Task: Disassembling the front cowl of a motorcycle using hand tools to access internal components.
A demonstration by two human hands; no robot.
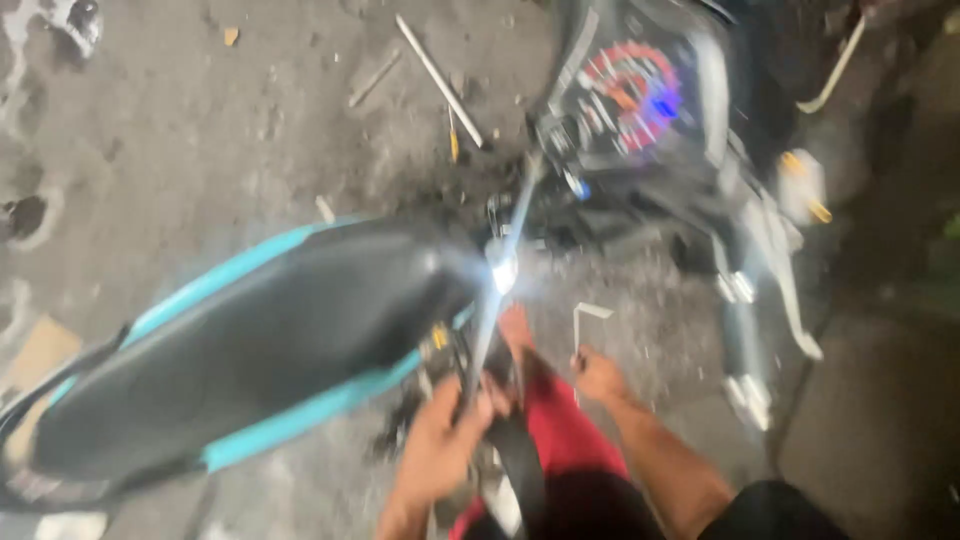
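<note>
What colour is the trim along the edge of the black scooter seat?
Teal trim under the seat; head view.

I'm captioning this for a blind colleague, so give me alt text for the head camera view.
Blurred view down at a person's left hand gripping a long shiny metal rod beside a black scooter seat with turquoise trim. The right hand holds a bent white metal tool. A dismantled scooter dashboard lies on the grey concrete floor.

Scooter seat [250, 340] lies at left, on the concrete floor [200, 130]. Dashboard [635, 95] sits behind it, upper right. Long rod [497, 290] runs between seat and dashboard, its near end in the left hand [440, 440]. Right hand [598, 375] is just right of it, touching a bent key [585, 320]. Thin tube [438, 80] lies on the floor behind the seat.
</note>
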